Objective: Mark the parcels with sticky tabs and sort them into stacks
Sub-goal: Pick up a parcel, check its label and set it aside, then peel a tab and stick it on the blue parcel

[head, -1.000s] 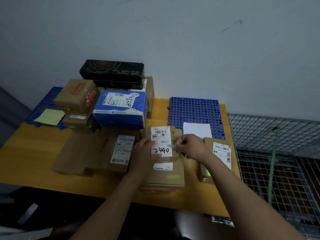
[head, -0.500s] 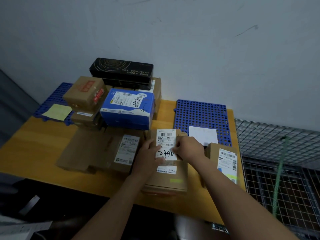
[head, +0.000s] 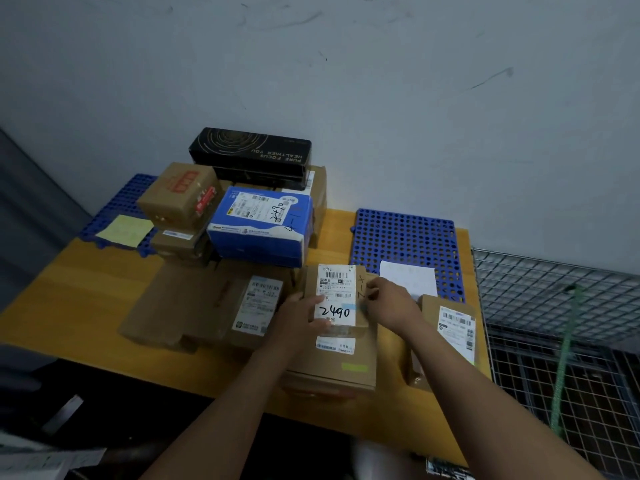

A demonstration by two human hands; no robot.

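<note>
Gripping small parcel [head: 337,296]: left hand [head: 298,320]; right hand [head: 393,301] fingers [head: 372,293] at its edge, grasp unclear.

Small brown box [head: 362,289], white label [head: 336,295] marked 2490, flat on a bigger brown box [head: 332,370] with a green tab [head: 354,367]. Blue box [head: 259,227] and black box [head: 250,154] piled behind. Another brown box [head: 448,329] just to the right.

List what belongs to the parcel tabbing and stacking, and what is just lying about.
Job: 2490 parcel, gripped by left hand, right hand at its edge; tabbed parcel beneath; blue box; black box; labelled parcel at right.
Lying about: wire cage; green strap; pale papers, lower left.
</note>
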